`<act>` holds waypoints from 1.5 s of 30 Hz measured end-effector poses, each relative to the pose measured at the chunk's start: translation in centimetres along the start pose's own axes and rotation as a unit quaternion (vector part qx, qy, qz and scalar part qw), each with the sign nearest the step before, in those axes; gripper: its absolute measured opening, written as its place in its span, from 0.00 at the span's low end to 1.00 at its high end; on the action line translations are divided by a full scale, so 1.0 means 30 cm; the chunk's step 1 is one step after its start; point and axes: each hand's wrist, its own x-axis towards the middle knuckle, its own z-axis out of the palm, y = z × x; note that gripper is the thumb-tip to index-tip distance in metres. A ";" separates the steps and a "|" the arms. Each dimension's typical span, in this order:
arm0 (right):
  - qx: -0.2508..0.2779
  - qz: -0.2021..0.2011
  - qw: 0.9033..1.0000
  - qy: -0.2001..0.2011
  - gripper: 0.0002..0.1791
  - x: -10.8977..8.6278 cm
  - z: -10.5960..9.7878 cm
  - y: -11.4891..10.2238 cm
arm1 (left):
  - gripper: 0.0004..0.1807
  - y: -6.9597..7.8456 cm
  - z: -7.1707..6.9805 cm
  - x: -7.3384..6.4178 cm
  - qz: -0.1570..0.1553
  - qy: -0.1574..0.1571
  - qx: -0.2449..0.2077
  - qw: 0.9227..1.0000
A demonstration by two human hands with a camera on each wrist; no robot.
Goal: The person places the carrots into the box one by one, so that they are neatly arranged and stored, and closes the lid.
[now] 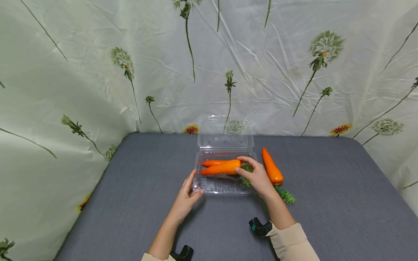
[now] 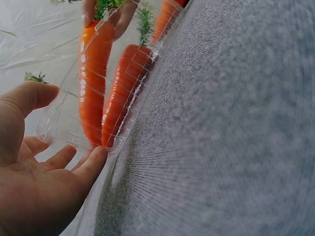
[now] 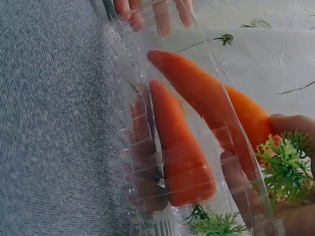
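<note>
A clear plastic clamshell box (image 1: 225, 189) lies with its lid (image 1: 225, 134) raised at the back. My right hand (image 1: 258, 177) pinches an orange toy carrot (image 1: 220, 168) by its thick leafy end, over the box's base, its tip pointing left. A second carrot (image 3: 179, 152) lies inside the box behind it, green leaves (image 3: 216, 223) at its end. My left hand (image 1: 185, 199) is at the box's left side, fingers (image 2: 91, 167) along the outer wall and thumb at the front corner. In the left wrist view the held carrot (image 2: 93, 83) shows through the clear wall.
A third carrot (image 1: 271, 166) lies on the grey table (image 1: 147, 174) just right of the box, its green leaves (image 1: 285, 195) toward the front. A curtain (image 1: 156, 65) with a dandelion print hangs behind the table. Dark wrist devices (image 1: 260, 227) sit at both sleeves.
</note>
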 end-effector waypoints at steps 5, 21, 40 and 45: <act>-0.006 0.015 1.000 -0.010 0.26 0.000 0.001 -0.008 | 0.39 0.053 0.007 -0.015 -0.007 -0.001 0.003 1.000; -0.090 0.023 0.995 -0.039 0.23 0.018 -0.028 0.008 | 0.39 0.059 0.008 -0.017 -0.007 -0.005 0.001 1.000; -0.143 0.004 0.987 -0.074 0.24 0.021 -0.027 0.007 | 0.39 0.054 0.007 -0.015 -0.011 -0.006 -0.001 1.000; -0.110 0.007 0.991 -0.073 0.26 0.014 -0.025 0.013 | 0.39 0.052 0.005 -0.017 -0.006 -0.006 -0.007 1.000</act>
